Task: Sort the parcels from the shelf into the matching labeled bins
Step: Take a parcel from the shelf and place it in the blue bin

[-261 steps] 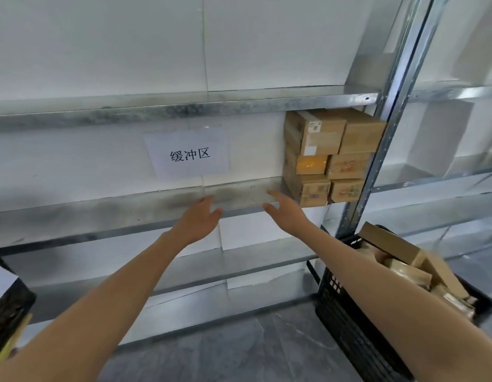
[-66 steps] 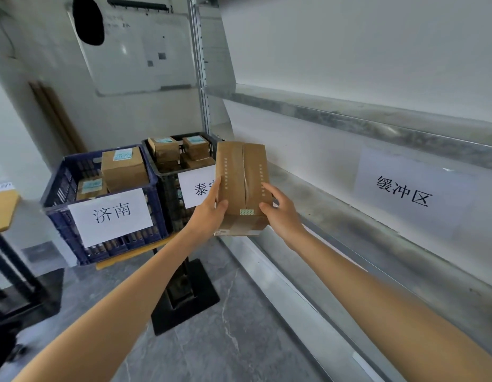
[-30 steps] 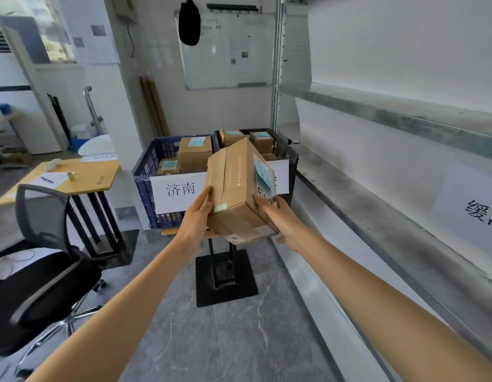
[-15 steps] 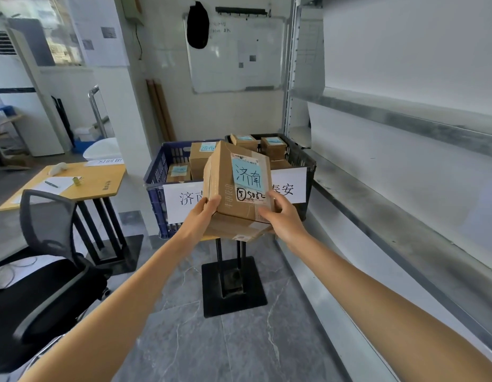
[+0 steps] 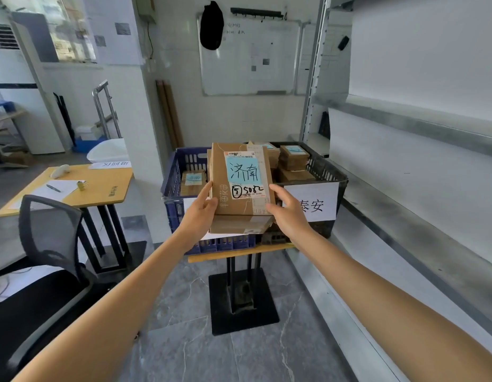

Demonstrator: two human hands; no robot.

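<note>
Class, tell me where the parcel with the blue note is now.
Centre of the head view: the parcel is held between the left hand and right hand, in front of the blue bin and black bin.

A whiteboard (image 5: 250,56) hangs on the white tiled wall (image 5: 178,64); a black mesh chair (image 5: 50,235) stands on the grey marbled floor (image 5: 184,348) beside a yellow counter (image 5: 101,186).

At centre frame, the parcel (image 5: 240,183) wears a blue note (image 5: 244,169) reading 济南. Its shipping label (image 5: 247,192) below has "5082" handwritten. The black crate (image 5: 326,172), right of centre, carries a paper sign (image 5: 311,201) reading 泰安. At left, a sheet (image 5: 112,164) on the yellow desk (image 5: 101,186) reads 退回区, upside down.
</note>
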